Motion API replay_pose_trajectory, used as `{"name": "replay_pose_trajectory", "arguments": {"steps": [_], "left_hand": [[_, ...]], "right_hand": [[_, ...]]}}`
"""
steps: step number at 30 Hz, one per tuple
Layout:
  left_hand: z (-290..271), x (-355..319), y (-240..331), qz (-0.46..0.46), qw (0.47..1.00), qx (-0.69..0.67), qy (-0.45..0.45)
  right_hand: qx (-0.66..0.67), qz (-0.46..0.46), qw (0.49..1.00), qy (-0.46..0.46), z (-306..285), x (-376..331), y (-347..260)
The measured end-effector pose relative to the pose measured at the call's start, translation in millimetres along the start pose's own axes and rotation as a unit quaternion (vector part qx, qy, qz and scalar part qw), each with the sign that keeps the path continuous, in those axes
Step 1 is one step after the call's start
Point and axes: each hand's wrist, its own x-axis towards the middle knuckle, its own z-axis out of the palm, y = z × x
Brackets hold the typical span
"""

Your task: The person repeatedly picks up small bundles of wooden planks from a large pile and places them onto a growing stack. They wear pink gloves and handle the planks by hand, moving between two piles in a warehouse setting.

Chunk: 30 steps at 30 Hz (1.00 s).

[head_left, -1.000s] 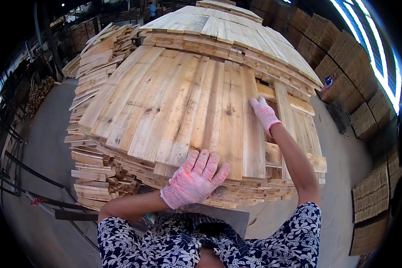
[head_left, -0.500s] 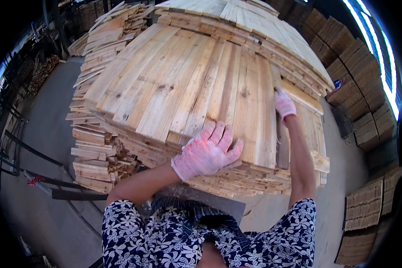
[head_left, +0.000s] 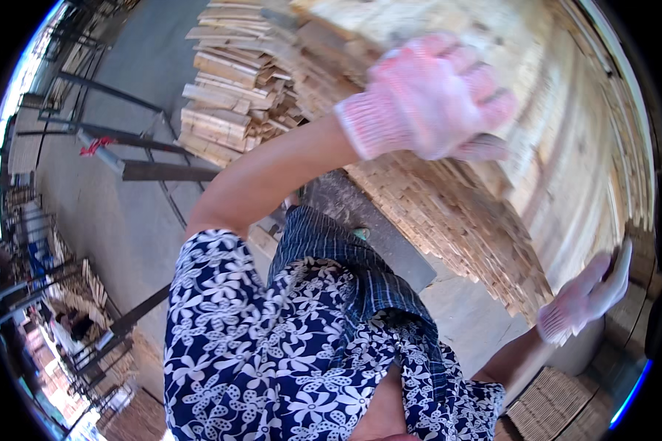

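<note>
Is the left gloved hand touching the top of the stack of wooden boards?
Cannot tell. In the head view the left hand in its pink glove lies over the stack of wooden boards, but the picture is blurred and shows neither contact nor gap.

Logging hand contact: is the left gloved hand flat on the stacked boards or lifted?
Cannot tell: the left hand is blurred, fingers spread, in front of the stacked boards; contact isn't visible.

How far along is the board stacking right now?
Done: a tall stack of wooden boards already stands, with a rougher pile behind it. In hand: the gloved left hand lies on the stack's top, and the gloved right hand is at its far edge. What is left cannot be judged from this view.
</note>
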Motion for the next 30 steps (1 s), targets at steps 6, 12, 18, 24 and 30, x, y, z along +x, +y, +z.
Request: {"name": "replay_pose_trajectory", "arguments": {"steps": [6, 12, 18, 24, 30], "left_hand": [[-25, -3, -20, 0.026, 0.974, -0.204, 0.095], [-55, -19, -20, -0.123, 0.964, -0.101, 0.213], [-13, -178, -40, -0.571, 0.795, -0.157, -0.132], [18, -248, 15, -0.707, 0.617, -0.295, -0.182], [63, -259, -6, -0.745, 0.506, -0.41, -0.143]], "right_hand": [[0.196, -0.201, 0.959, -0.036, 28, -67, -109], [0.324, -0.202, 0.837, -0.391, 44, -79, -110], [0.281, -0.203, 0.682, -0.645, 200, -147, -157], [0.394, 0.168, 0.494, -0.757, 346, -195, -208], [0.319, 0.282, 0.532, -0.732, 472, -139, -218]]}}
